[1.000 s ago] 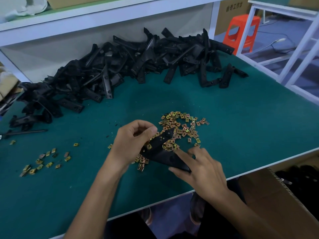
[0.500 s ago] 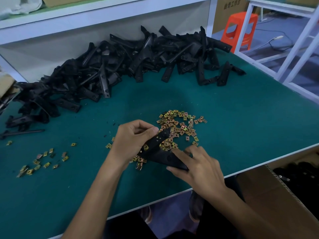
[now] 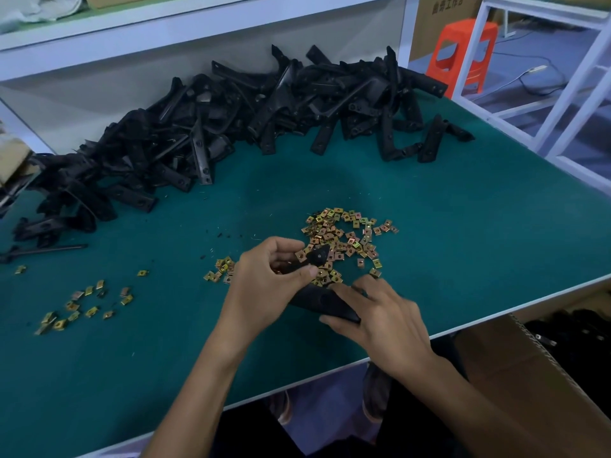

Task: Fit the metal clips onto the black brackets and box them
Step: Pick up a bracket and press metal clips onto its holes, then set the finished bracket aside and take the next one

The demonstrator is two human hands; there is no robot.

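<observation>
At the near right edge a cardboard box (image 3: 529, 375) stands below the green worktop (image 3: 463, 200). Above the worktop's edge, the right hand (image 3: 380, 319) pinches the near end of a black bracket (image 3: 317, 300), while the left hand (image 3: 264, 285) curls round its far end. Just beyond lies the pile of metal clips (image 3: 344, 236); farther back, the heap of brackets (image 3: 264, 110).
</observation>
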